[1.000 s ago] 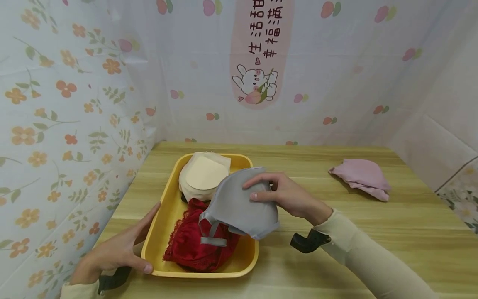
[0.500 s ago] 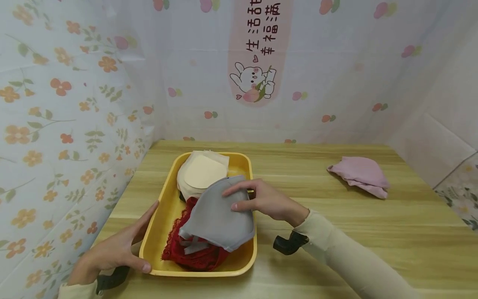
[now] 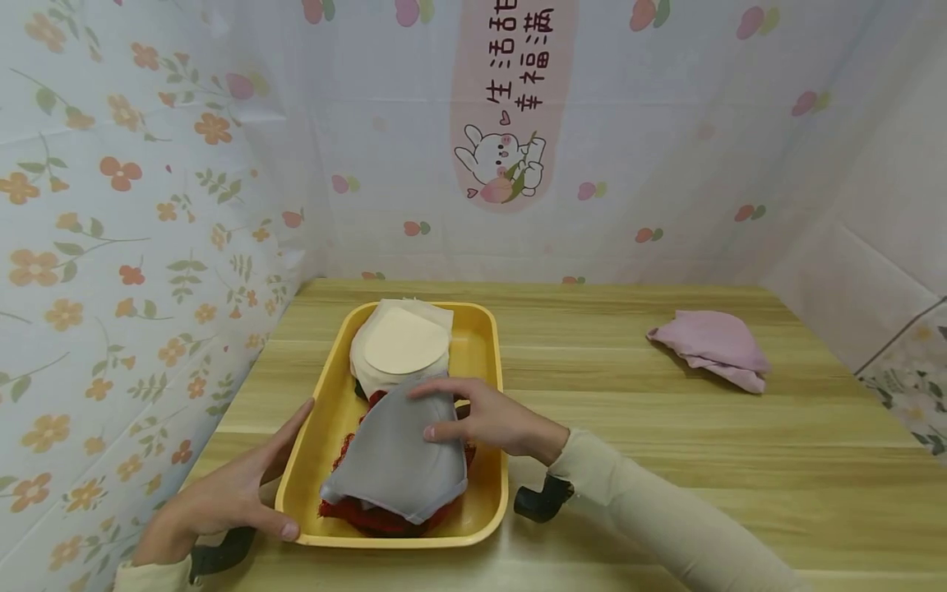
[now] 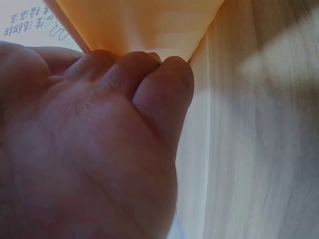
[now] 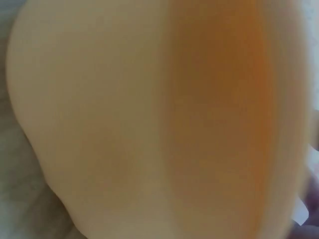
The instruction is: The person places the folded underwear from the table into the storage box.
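A folded grey bra (image 3: 403, 452) lies over a red lace-edged satin bra (image 3: 377, 516) in the front half of a yellow tray (image 3: 484, 493). My right hand (image 3: 481, 421) holds the grey bra at its right side, thumb and forefinger on its smooth cup, other fingers hidden. At the tray's front left corner rests my left hand (image 3: 237, 485), thumb and forefinger spread along the outside. Its fingers (image 4: 167, 87) press against the tray wall in the left wrist view. The blurred tray wall (image 5: 214, 124) fills most of the right wrist view.
A beige bra (image 3: 403, 341) with a pale cream cup lies at the back of the tray. On the right of the wooden table (image 3: 592, 362) sits a folded pink piece of clothing (image 3: 712, 348). Patterned cloth sheets (image 3: 399, 148) hang behind and at both sides.
My right hand has moved left and down with the grey bra, bringing it from over the tray's right rim onto the red bra. My left hand has stayed at the tray's corner.
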Demonstrator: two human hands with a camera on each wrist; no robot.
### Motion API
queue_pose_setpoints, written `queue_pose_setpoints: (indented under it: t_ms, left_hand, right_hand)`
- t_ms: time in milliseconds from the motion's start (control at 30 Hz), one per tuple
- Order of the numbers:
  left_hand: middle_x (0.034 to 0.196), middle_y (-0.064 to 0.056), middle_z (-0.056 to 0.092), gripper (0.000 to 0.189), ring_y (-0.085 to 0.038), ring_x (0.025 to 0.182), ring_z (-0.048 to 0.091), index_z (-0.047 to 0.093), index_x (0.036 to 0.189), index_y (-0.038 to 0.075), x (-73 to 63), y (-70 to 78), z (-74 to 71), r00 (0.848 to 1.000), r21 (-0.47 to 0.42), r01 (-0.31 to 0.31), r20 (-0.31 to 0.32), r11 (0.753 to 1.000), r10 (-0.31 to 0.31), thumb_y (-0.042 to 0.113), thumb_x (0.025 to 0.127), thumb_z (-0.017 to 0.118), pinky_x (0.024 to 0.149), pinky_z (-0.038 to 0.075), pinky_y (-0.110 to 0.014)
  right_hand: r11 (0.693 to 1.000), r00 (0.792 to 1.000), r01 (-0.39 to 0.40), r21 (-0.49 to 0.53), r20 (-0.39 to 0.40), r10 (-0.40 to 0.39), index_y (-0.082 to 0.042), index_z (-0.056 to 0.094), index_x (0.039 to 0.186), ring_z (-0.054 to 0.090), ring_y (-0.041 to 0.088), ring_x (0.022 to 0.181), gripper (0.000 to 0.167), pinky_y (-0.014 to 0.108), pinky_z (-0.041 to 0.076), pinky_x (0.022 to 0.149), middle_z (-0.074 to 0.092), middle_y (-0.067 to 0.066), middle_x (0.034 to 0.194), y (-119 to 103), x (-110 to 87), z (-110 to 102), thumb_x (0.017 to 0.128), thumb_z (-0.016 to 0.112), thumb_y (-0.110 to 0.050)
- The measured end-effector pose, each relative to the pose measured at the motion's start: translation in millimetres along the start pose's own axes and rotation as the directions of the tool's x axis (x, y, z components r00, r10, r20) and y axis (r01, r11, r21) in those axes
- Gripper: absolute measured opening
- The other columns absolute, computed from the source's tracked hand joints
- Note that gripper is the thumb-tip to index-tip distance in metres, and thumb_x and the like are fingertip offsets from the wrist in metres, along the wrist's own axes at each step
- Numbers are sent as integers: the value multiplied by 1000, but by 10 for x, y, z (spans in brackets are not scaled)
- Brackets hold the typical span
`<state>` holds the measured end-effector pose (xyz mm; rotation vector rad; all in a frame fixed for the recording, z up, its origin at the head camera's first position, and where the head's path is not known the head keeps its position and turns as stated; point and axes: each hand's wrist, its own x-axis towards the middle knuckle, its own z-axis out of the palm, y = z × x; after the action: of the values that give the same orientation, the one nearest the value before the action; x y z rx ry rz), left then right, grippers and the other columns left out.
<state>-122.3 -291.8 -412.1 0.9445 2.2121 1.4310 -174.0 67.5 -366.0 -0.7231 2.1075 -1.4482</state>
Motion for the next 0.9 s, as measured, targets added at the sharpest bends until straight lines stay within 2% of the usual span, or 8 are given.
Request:
queue_pose_setpoints:
  t_ms: [167,333,600,767,833,900]
  left_hand:
    - [161,-37,16,121,9,140,36,-9,163,23,5,31,3,1000,-3,15,0,1000,-15,15,81,80,103,41,-13]
    - [162,-36,11,122,10,140,36,-8,163,23,12,50,11,999,-11,47,-9,999,-47,15,80,81,103,41,-13]
    - [163,-35,5,118,11,141,32,-8,163,21,-14,-10,14,1000,6,-4,1,1000,4,18,84,80,103,41,-13]
    - [166,-25,8,118,10,141,32,-8,163,22,-25,-71,1,1000,-1,0,0,1000,0,16,84,79,102,42,-14]
    - [166,-25,9,118,10,141,33,-8,163,22,-21,-79,-3,1000,-4,5,2,1000,-5,15,84,79,102,42,-14]
    - [165,-28,8,118,10,141,33,-8,163,22,-15,-76,-6,1000,-2,5,4,1000,-5,15,83,79,102,42,-14]
  right_hand:
    - [998,999,29,-62,-14,-30,-23,58,142,59,22,111,54,29,57,81,52,4,147,0,2,68,91,75,-15]
    - [988,998,47,-148,-44,-54,-24,55,145,60,18,102,60,26,57,76,57,6,140,-30,7,84,89,77,-19]
    - [927,994,77,-368,-40,-99,-19,66,134,60,12,83,46,19,50,69,65,2,136,-52,37,120,89,77,-23]
    - [893,995,71,-445,-35,-96,-23,68,132,59,12,95,42,20,49,78,68,1,133,-60,58,133,90,76,-27]
    - [882,995,67,-467,-28,-90,-24,67,133,59,12,100,42,21,47,81,67,1,135,-63,58,127,92,74,-28]
    - [874,997,63,-482,-17,-82,-24,67,134,58,12,98,42,21,46,80,66,1,136,-68,54,115,93,73,-29]
